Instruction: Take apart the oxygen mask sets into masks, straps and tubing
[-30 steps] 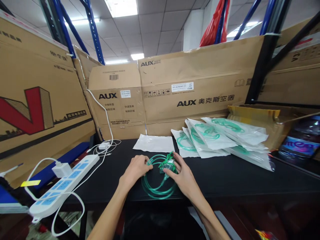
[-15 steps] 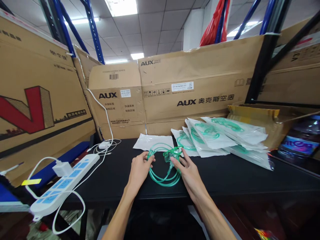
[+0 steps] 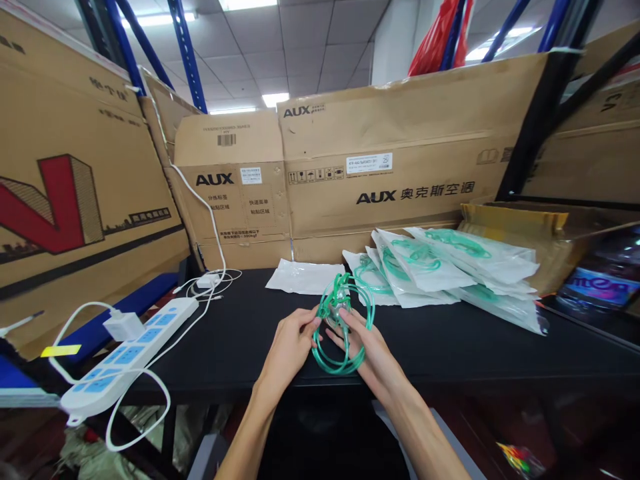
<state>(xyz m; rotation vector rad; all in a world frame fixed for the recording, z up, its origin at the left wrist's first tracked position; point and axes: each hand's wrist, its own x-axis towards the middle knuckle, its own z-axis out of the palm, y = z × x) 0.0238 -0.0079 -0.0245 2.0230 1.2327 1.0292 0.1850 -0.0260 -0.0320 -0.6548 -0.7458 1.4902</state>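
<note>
L hand pinched green tubing coil, fingertips nearly together; R hand part-curled, clasped its middle, prob. to bunch loops; white pouch lay behind coil.

Tubing before single packet, power strip left, stacked pouches right

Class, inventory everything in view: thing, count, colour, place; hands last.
Coiled tubing: one, green, centre
Filled pouches: several, white, right
Flat pouch: one, white, back centre
Power strip: one, white, left
Adapters: two, white, left
Cables: several, white, left
Cartons: several, brown, left, back, right
Bottle: one, dark, right
Bag: one, red, top
Rack posts: several, blue, top
Lights: several, white, ceiling
Tabletop: one, black, centre
Left hand: one, on tubing
Right hand: one, on tubing
</note>
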